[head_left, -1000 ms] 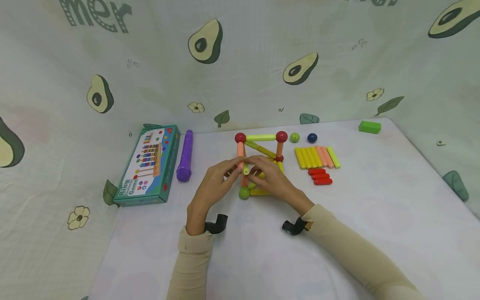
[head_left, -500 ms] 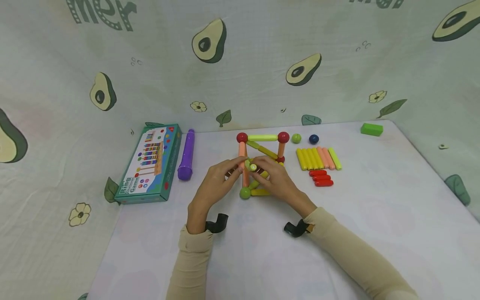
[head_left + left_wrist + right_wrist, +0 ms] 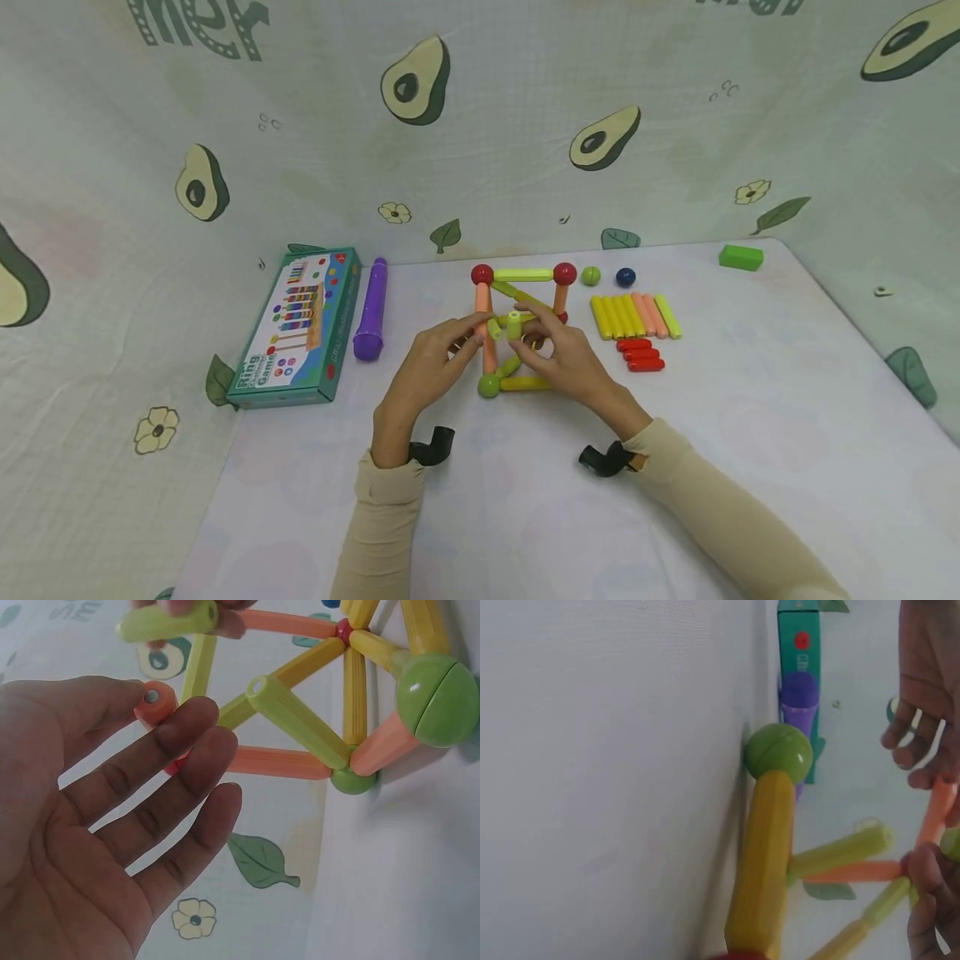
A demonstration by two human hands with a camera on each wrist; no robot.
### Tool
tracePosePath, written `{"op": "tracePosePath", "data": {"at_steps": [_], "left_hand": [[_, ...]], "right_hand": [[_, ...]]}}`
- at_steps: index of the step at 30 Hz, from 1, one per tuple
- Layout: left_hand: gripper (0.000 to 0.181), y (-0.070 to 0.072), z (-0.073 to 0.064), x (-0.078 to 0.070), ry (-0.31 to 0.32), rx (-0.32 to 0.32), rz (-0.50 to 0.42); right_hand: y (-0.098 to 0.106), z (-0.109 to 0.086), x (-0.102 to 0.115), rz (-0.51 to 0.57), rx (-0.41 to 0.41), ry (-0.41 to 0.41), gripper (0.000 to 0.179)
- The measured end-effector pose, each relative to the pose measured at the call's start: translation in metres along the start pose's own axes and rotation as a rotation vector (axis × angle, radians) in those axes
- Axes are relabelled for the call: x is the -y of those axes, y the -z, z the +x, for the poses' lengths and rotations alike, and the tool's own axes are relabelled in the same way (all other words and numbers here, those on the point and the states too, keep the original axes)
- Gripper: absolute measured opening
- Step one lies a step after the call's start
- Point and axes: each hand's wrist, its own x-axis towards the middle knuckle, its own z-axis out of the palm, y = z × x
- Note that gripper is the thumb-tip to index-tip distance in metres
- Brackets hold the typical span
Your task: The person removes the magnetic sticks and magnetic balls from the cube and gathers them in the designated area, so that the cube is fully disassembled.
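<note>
A frame of magnetic rods and balls stands on the table, with a green ball (image 3: 488, 386) at its near left corner and red balls (image 3: 565, 273) at the back. My left hand (image 3: 431, 362) pinches the free upper end of a salmon rod (image 3: 155, 705) of this frame between thumb and forefinger; its other fingers are spread. Just to the right, my right hand (image 3: 566, 362) pinches a short yellow-green rod (image 3: 514, 326), held off the frame. Another yellow-green rod (image 3: 296, 720) slants up from a low green ball (image 3: 354, 778), its upper end free.
Right of the frame lie a row of yellow, salmon and yellow-green rods (image 3: 618, 317), red rods (image 3: 642, 365), a green ball (image 3: 591, 276) and a dark blue ball (image 3: 626, 278). A green block (image 3: 741, 257) is farther right. A game box (image 3: 296, 329) and purple microphone-shaped object (image 3: 371, 310) lie left.
My right hand has drawn the yellow-green rod rightward, away from the left hand, and turned it from end-on to nearly upright in the head view. The left hand has stayed in place.
</note>
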Motion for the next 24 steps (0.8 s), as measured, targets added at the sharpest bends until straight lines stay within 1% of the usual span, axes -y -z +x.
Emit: {"op": "tracePosePath", "data": {"at_steps": [1, 4, 8, 10, 14, 17, 19, 24], "left_hand": [[0.037, 0.0, 0.0, 0.0, -0.001, 0.003, 0.0], [0.037, 0.0, 0.001, -0.001, 0.0, 0.01, 0.006], [0.037, 0.001, 0.001, -0.002, 0.001, 0.016, 0.015], [0.037, 0.001, 0.001, -0.002, -0.003, 0.017, 0.015], [0.036, 0.001, 0.001, 0.0, -0.01, 0.014, 0.008], [0.037, 0.001, 0.001, 0.0, -0.007, 0.013, 0.003], [0.037, 0.002, 0.0, -0.001, -0.001, 0.015, 0.006], [0.037, 0.002, 0.0, -0.001, 0.014, 0.018, 0.018]], "right_hand": [[0.004, -0.002, 0.001, 0.002, 0.006, -0.018, 0.048], [0.018, -0.01, 0.003, -0.005, 0.021, -0.064, 0.039], [0.036, -0.022, 0.008, -0.017, 0.024, -0.096, 0.033], [0.045, -0.029, 0.011, -0.034, 0.018, -0.09, 0.032], [0.064, -0.04, 0.012, -0.106, 0.012, -0.031, 0.033], [0.077, -0.048, 0.009, -0.164, 0.009, 0.005, 0.035], [0.086, -0.055, 0.006, -0.207, 0.009, -0.006, 0.035], [0.104, -0.071, -0.002, -0.297, 0.008, -0.074, 0.038]]}}
